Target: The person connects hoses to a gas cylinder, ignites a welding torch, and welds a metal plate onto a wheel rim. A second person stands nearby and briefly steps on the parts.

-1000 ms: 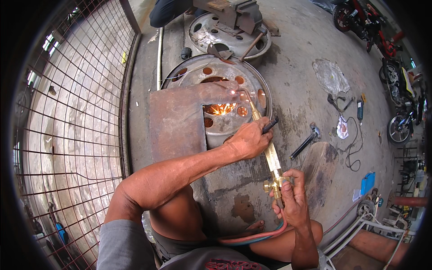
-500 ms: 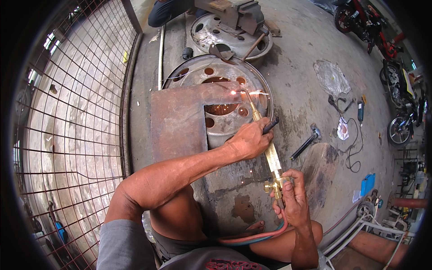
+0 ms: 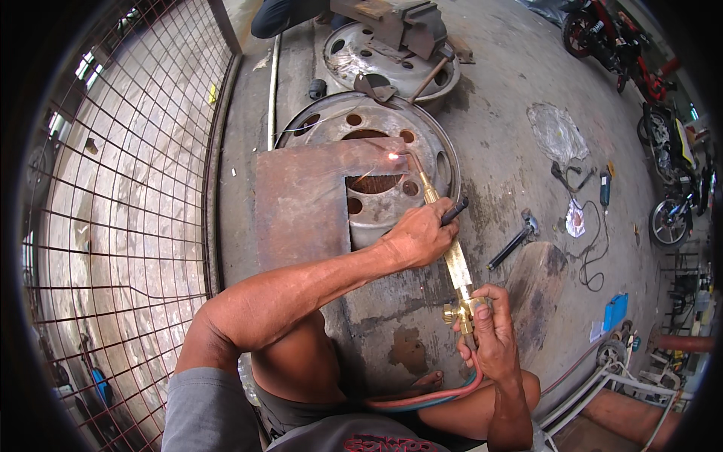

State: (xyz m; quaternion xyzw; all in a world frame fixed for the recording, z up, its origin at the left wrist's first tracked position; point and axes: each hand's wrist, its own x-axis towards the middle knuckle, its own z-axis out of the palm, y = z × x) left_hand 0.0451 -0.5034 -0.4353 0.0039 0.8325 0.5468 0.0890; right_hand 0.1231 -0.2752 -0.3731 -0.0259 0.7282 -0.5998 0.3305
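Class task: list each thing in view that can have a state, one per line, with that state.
Cutting torch: lit
Left hand: closed around the torch body
Right hand: gripping the torch's valve end
Metal plate: L-shaped, partly over the near wheel rim, glowing at one spot
Near wheel rim: lying flat
Red hose: attached, bent
Hammer: lying on the floor
Plastic sheet: crumpled

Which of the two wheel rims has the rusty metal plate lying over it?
The nearer rim, by the left hand: the plate covers part of it, whereas the farther rim has the vise over it.
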